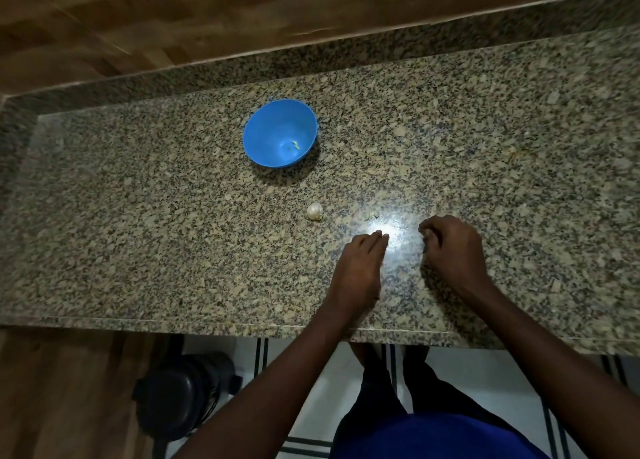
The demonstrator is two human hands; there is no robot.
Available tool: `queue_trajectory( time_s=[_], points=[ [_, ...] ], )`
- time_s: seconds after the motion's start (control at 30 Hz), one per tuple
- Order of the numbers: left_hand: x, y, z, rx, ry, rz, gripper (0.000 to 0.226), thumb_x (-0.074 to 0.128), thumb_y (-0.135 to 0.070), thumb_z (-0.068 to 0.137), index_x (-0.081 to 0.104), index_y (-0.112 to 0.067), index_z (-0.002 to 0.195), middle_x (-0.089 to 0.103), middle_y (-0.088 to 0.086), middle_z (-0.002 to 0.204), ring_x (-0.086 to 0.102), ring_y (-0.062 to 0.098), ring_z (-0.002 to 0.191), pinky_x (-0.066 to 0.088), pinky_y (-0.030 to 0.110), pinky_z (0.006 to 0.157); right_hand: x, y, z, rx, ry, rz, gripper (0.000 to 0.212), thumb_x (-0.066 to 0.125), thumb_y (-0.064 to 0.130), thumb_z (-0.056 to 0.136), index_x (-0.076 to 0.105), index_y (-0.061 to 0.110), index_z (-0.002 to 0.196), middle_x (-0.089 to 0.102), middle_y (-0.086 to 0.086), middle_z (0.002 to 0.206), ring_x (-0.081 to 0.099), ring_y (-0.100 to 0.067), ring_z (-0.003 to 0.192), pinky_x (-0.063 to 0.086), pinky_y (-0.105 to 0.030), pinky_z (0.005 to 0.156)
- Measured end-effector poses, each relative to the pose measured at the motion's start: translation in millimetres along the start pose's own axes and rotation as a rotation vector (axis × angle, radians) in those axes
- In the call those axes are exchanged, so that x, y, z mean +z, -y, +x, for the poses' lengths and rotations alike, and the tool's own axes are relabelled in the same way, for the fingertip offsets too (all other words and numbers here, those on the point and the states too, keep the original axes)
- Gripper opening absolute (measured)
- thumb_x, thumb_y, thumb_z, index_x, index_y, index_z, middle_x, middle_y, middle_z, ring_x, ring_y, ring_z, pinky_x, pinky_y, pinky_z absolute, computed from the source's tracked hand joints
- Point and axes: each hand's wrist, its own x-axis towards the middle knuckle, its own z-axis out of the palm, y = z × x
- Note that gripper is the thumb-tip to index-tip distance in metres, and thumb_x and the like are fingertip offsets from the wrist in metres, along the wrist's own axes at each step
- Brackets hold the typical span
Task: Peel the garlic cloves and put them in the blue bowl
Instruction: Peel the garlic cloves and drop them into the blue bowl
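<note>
From the head view, the person is leaning over a speckled granite table, both hands lying near its front edge. The left hand is resting with fingers straight and together, fingertips touching the stone, holding nothing that shows. The right hand is sitting with its fingers curled under; whether it is pinching a clove or a scrap of skin cannot be told, since the fingertips are turning away from the camera.

A garlic bulb is lying on the table to the left of the hands, between them and the blue bowl, probably kept within easy reach for pulling off cloves. The bowl is standing farther back, well apart from the hands, with a small pale piece inside it, likely a peeled clove. A few pale bits are lying just beyond the hands, possibly skin or cloves.

A bright glare on the stone between the hands is washing out detail there. A dark object on the floor is staying unclear.
</note>
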Motion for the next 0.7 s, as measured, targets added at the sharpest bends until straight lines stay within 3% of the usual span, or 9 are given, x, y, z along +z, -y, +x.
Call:
queue_trajectory(
  time_s=[0.1, 0.33, 0.5, 0.57, 0.7],
  points=[
    [-7, -3, 16, -0.092, -0.081, -0.052, 0.045, 0.060, 0.010, 0.084, 0.061, 0.002, 0.128, 0.064, 0.017, 0.122, 0.055, 0.031, 0.105, 0.049, 0.044, 0.089, 4, 1, -3, -0.011, -0.001, -0.010, 0.016, 0.062, 0.004, 0.090, 0.075, 0.009, 0.100, 0.069, -0.014, 0.093, 0.065, -0.035, 0.086, 0.049, -0.039, 0.075],
    [-6, -14, 32, -0.083, -0.024, 0.066, 0.057, 0.060, -0.001, 0.082, 0.053, -0.003, 0.138, 0.058, 0.010, 0.133, 0.050, 0.027, 0.104, 0.044, 0.038, 0.086, 10, 17, 14, -0.077, -0.006, -0.015, 0.019, 0.061, 0.012, 0.096, 0.072, 0.007, 0.110, 0.070, -0.016, 0.100, 0.066, -0.035, 0.091, 0.050, -0.039, 0.078],
    [-6, -8, 11, -0.086, -0.070, -0.006, 0.041, 0.060, 0.000, 0.087, 0.063, -0.006, 0.127, 0.067, 0.007, 0.119, 0.053, 0.025, 0.097, 0.046, 0.041, 0.082, 7, 24, 34, -0.075, -0.020, -0.008, 0.022, 0.062, 0.013, 0.095, 0.073, 0.008, 0.113, 0.070, -0.015, 0.102, 0.066, -0.034, 0.093, 0.049, -0.036, 0.080],
    [-9, -4, 9, -0.135, -0.107, -0.049, 0.037, 0.061, 0.003, 0.087, 0.065, -0.006, 0.122, 0.067, 0.008, 0.113, 0.054, 0.026, 0.096, 0.047, 0.041, 0.082, 14, 27, 46, -0.148, 0.024, -0.049, 0.026, 0.063, 0.012, 0.094, 0.071, 0.008, 0.119, 0.068, -0.015, 0.106, 0.064, -0.033, 0.097, 0.046, -0.033, 0.079],
    [-9, 4, 5, -0.161, -0.117, -0.061, 0.041, 0.063, 0.007, 0.085, 0.065, -0.005, 0.124, 0.063, 0.010, 0.117, 0.052, 0.026, 0.100, 0.047, 0.039, 0.085, 32, 41, 63, -0.491, 0.212, -0.205, 0.036, 0.069, 0.007, 0.086, 0.066, 0.008, 0.122, 0.062, -0.016, 0.110, 0.055, -0.035, 0.100, 0.050, -0.038, 0.077]
  ],
)
